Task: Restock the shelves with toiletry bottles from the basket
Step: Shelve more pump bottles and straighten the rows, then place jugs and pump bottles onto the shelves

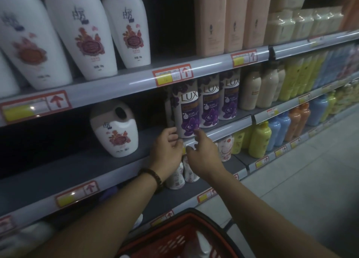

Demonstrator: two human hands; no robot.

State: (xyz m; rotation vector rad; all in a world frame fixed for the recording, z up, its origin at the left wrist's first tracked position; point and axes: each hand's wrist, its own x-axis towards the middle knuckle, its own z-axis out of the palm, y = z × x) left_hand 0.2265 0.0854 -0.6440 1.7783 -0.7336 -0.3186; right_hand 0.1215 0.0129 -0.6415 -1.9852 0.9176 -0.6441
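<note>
A purple and white LUX bottle (187,112) stands upright at the front edge of the middle shelf (87,168), leftmost in a row with two more LUX bottles (210,104). My left hand (167,149) curls its fingers round the lower left side of that bottle. From the right, my right hand (203,153) touches the bottle's base with straight fingers. A red basket (174,232) with a black rim hangs low in front of me, and a white bottle (203,244) lies in it.
A white jug with a handle hole (114,129) stands left of my hands, with bare shelf between. Tall white bottles (81,30) and peach bottles (233,18) fill the upper shelf. Cream, yellow, blue and orange bottles (272,137) line the shelves to the right. Small white bottles (176,178) sit below my hands.
</note>
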